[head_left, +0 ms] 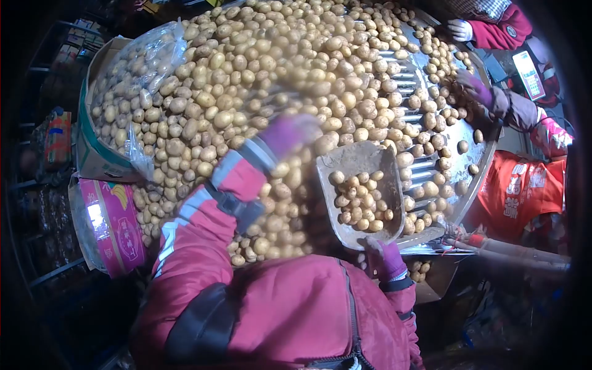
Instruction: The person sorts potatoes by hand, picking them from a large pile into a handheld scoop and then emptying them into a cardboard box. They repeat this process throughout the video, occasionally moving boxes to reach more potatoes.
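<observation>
A big heap of potatoes covers the sorting table. My left hand, in a purple glove, is over the potatoes left of the scoop; its fingers are smeared by motion. Close to my body, my right hand, also gloved in purple, is closed on the near end of a worn metal scoop. Several small potatoes lie inside the scoop, which rests among the potatoes beside the metal slats.
A cardboard box with a plastic bag stands at the left, above a pink carton. Co-workers' gloved hands reach in from the right. A red bag hangs beyond the table's right edge.
</observation>
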Motion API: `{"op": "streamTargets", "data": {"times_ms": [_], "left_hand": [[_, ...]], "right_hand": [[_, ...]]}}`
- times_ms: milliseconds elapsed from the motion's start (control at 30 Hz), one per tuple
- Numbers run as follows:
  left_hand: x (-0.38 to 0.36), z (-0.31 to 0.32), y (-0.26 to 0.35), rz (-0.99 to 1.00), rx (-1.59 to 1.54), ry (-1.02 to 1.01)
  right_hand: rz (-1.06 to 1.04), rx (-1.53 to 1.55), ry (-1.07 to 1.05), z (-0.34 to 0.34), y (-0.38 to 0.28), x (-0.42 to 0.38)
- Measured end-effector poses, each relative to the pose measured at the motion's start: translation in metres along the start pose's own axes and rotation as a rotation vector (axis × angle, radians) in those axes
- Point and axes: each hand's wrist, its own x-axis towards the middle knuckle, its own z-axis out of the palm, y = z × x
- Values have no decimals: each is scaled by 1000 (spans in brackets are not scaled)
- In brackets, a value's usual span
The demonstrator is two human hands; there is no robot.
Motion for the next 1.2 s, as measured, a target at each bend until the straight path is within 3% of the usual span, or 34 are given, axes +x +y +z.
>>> {"op": "streamTargets", "data": {"times_ms": [33, 67, 133, 167, 233, 267, 300, 400, 433, 533, 567, 667, 800, 867, 933, 1033, 1133, 1200], "left_hand": [[2, -14, -14, 43, 155, 95], [7, -30, -18, -242, -114, 216], [15, -62, -101, -261, 195, 370], [22, -73, -112, -438, 281, 391], [30, -81, -137, -311, 609, 291], [39, -76, -146, -457, 562, 288], [49, -72, -105, -585, 665, 206], [54, -61, -136, -577, 744, 374], [56, -67, -145, -570, 688, 338], [49, -72, -171, -609, 240, 338], [38, -67, -151, -532, 87, 343], [30, -52, -143, -294, 251, 332], [64, -59, -141, -245, 572, 517], [79, -60, -145, -248, 707, 436], [85, -51, -136, -277, 819, 492], [97, -48, -123, -422, 786, 386], [98, -82, -99, -333, 804, -185], [92, -94, -106, -6, 902, -293]], "right_hand": [[33, 55, 4, 2, -2, 0], [96, 170, 17, 5, -5, 0], [98, 237, -14, 2, 3, 4], [40, 188, -58, -6, 20, 10], [-39, 134, -80, -7, 30, 12], [-61, 131, -59, -4, 32, 13], [-59, 125, -55, -4, 32, 13], [-14, 104, -70, -6, 34, 15], [-5, 100, -77, -6, 34, 15], [-32, 104, -75, -5, 28, 15], [-37, 110, -76, -4, 30, 16], [-49, 87, -67, -4, 29, 14], [-96, 87, -31, 0, 24, 14], [-106, 50, -25, -2, 30, 15], [-104, 21, -36, -3, 31, 16], [-67, 11, -57, -2, 25, 16], [2, 34, -60, -5, 25, 17], [13, 91, -57, -5, 28, 19]]}}
